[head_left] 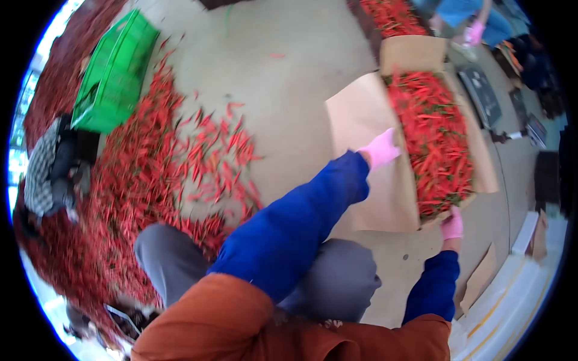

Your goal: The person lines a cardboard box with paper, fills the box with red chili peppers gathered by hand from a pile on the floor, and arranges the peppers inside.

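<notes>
An open cardboard box (367, 207) full of red chili peppers (430, 132) with green stems stands on the floor at the right, its flaps folded outward. My left hand (382, 150), in a pink glove, is over the box's left flap beside the peppers. Its fingers look apart, with nothing visible in them, though they are slightly blurred. My right hand (451, 225), gloved in pink too, grips the near edge of the box at its right corner. Some of its fingers are hidden below the edge.
A large heap of red chilies (129, 198) spreads across the left floor. A green crate (117, 72) tips over it, near a crouching person (45, 162). A dark scale (480, 96) lies right of the box. Another person (463, 18) with pink gloves works at top right.
</notes>
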Motion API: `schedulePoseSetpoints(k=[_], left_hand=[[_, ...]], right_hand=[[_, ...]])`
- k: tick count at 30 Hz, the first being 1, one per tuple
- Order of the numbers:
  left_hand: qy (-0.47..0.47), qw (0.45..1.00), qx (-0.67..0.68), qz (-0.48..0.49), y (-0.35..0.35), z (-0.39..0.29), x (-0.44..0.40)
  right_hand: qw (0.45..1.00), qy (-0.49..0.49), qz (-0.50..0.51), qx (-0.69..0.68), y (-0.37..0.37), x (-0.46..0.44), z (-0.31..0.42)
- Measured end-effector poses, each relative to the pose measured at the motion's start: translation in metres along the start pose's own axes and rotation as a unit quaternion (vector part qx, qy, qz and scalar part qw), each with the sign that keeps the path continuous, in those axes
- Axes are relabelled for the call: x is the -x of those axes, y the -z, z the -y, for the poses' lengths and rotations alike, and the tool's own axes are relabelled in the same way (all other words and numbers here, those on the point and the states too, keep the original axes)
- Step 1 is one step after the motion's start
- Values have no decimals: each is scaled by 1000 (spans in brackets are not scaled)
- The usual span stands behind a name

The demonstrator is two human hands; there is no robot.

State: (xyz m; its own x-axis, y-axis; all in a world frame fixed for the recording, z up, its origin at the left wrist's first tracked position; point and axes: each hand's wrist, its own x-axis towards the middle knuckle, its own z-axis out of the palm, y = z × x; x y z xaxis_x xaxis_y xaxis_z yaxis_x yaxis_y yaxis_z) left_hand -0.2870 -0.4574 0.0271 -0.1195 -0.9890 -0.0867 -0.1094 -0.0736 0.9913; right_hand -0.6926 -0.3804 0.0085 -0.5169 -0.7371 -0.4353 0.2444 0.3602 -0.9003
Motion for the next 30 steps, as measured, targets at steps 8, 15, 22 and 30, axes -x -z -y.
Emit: schedulePoseSetpoints(k=[8,15,22,30], left_hand=[[85,917,-304,245,192,43,121],[283,879,-284,257,167,220,338],[375,900,-162,151,297,199,351],[281,937,-53,-198,542,0,321]], right_hand=[[936,214,149,235,-171,98,43],[738,138,510,420,-365,282,-74],[553,277,534,576,-439,381,-44],[539,335,481,605,-518,476,-22]])
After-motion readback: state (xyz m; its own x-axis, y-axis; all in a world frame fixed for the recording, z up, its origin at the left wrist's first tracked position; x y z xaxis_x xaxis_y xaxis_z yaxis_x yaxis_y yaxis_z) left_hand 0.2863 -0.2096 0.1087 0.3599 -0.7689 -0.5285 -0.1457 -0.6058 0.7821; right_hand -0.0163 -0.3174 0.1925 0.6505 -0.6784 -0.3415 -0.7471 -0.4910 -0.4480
